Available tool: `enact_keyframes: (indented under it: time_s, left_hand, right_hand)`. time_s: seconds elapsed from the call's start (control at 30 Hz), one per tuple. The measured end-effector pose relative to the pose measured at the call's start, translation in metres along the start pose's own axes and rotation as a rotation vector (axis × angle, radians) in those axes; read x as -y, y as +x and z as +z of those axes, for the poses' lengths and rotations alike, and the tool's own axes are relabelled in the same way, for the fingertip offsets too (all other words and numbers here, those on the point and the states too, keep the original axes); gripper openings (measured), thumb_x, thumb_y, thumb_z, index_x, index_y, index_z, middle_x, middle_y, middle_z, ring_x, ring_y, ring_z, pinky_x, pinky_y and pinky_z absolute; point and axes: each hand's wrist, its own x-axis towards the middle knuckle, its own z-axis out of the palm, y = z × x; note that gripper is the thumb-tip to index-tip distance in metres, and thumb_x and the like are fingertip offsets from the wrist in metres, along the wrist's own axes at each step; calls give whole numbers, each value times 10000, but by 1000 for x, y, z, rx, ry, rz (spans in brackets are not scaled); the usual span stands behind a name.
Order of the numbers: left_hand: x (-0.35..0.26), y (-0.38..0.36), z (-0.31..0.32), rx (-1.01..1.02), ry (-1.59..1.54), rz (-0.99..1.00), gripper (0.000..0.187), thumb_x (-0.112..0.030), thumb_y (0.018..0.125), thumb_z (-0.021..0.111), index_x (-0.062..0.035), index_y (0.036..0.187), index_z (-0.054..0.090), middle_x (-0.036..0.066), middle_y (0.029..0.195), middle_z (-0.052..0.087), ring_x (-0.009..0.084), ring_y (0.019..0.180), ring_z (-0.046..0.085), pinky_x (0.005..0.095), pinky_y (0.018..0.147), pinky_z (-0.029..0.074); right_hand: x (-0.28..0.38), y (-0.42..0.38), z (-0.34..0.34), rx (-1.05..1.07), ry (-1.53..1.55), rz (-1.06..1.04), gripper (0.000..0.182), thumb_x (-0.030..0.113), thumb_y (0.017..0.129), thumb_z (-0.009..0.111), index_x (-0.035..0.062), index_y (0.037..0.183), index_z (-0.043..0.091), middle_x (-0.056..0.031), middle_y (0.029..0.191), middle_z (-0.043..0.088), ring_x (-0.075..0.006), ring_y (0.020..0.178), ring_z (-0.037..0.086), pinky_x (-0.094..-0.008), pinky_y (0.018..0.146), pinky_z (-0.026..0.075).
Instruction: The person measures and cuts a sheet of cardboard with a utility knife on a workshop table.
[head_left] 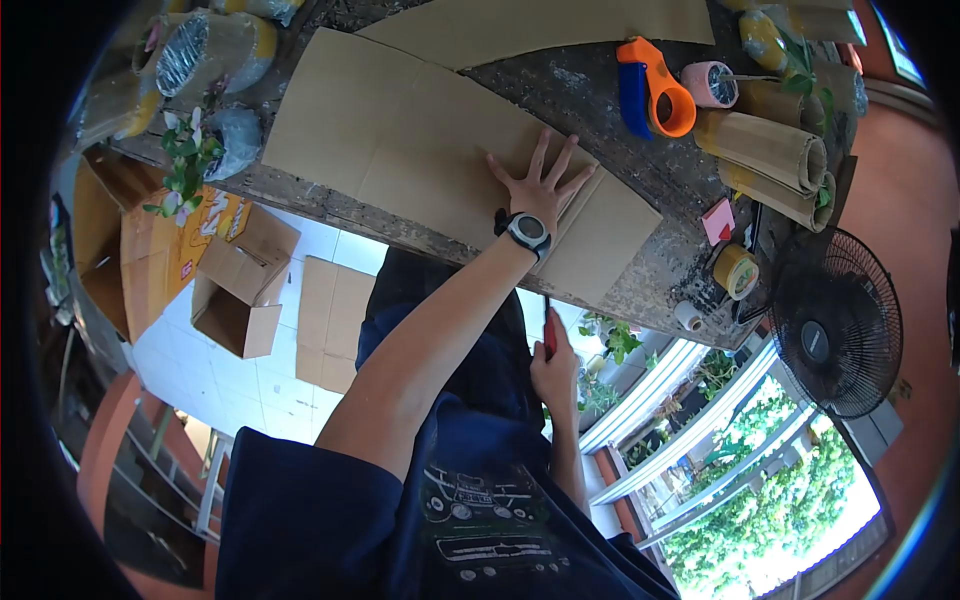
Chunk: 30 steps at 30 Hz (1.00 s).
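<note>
My left hand (538, 190), with a watch (528, 232) on its wrist, lies spread flat on a long sheet of cardboard (400, 135) on the worn wooden table. Beside its little-finger side, folded layers and a further cardboard panel (612, 232) reach toward the table's near edge. Lower down, just off that edge, my right hand (556, 378) is wrapped round a red-handled utility knife (551, 328). The knife's dark, narrow end points up toward the edge of the cardboard.
An orange and blue tape dispenser (665, 90), a pink tape roll (710, 84), rolled cardboard (770, 150) and a yellow tape roll (736, 270) are on the right. Beyond stands a black fan (835, 325). At left are a potted plant (190, 160) and floor boxes (235, 285).
</note>
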Motion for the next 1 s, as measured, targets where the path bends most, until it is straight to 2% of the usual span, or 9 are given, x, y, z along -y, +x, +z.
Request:
enact_keyframes:
  time_s: [0.03, 0.1, 0.3, 0.53, 0.63, 0.73, 0.83, 0.93, 1.0]
  left_hand:
    - [-1, -2, 1, -5, -2, 1, 1538, -351, 429, 977, -464, 1567, -52, 26, 1651, -232, 396, 1511, -164, 921, 911, 228]
    - [-1, -6, -5, 17, 11, 2, 1539, -351, 427, 977, -463, 1568, -50, 25, 1652, -230, 397, 1511, -161, 923, 909, 225]
    - [-4, -5, 7, -37, -10, 11, 1514, -360, 448, 969, -468, 1567, -45, 25, 1655, -221, 400, 1512, -156, 925, 909, 215]
    - [0, -7, -7, -28, -1, 5, 1429, -388, 504, 941, -462, 1574, -3, 34, 1666, -181, 397, 1519, -129, 928, 903, 209]
    - [0, -12, -21, 81, 1, 1, 892, -321, 928, 592, -490, 1566, -9, -12, 1670, -163, 356, 1527, -130, 929, 924, 163]
    - [0, -11, -11, 3, 20, -1, 884, -330, 927, 589, -491, 1567, 1, -14, 1671, -158, 358, 1526, -133, 929, 924, 161]
    - [-1, -11, -16, 38, -5, -5, 873, -334, 929, 582, -492, 1567, 7, -14, 1671, -159, 355, 1527, -131, 928, 925, 163]
    - [0, -8, -6, -5, -9, 12, 1451, -374, 489, 946, -461, 1574, -14, 30, 1663, -192, 397, 1517, -140, 925, 906, 216]
    - [-1, -6, -4, -15, 8, 4, 1457, -377, 486, 947, -463, 1573, -20, 30, 1661, -198, 396, 1516, -145, 924, 908, 219]
  right_hand:
    - [14, 2, -8, -7, 89, 97, 633, 5, 878, 565, 55, 1489, 409, -283, 1288, 610, -435, 1149, 626, -479, 967, 502]
    - [24, 42, -19, -295, 91, -143, 574, 20, 920, 534, 38, 1480, 412, -300, 1265, 609, -440, 1151, 618, -484, 948, 504]
    - [45, 129, -39, -352, 29, -37, 533, 60, 948, 508, 2, 1468, 408, -292, 1361, 546, -443, 1270, 533, -451, 1044, 442]
    - [6, 9, -18, 23, 42, 148, 570, 20, 908, 549, 54, 1468, 454, -262, 1359, 579, -367, 1244, 596, -417, 1030, 469]
    - [1, 64, -32, -335, 17, -140, 554, 37, 937, 525, 46, 1481, 424, -279, 1282, 610, -401, 1169, 625, -450, 924, 520]
    - [19, 143, -63, -444, -89, -194, 534, 81, 963, 492, 40, 1487, 396, -307, 1290, 583, -423, 1155, 621, -481, 905, 518]
    - [19, 129, -50, -347, -87, -80, 550, 71, 962, 481, 44, 1501, 370, -309, 1304, 574, -433, 1169, 609, -483, 906, 516]
    - [-11, 53, -15, -214, 95, -38, 637, -15, 904, 512, 32, 1517, 342, -304, 1332, 568, -450, 1231, 559, -459, 1012, 483]
    - [-17, 10, -16, -34, -9, 8, 618, 22, 881, 568, 37, 1481, 420, -298, 1302, 593, -433, 1216, 586, -463, 1002, 485]
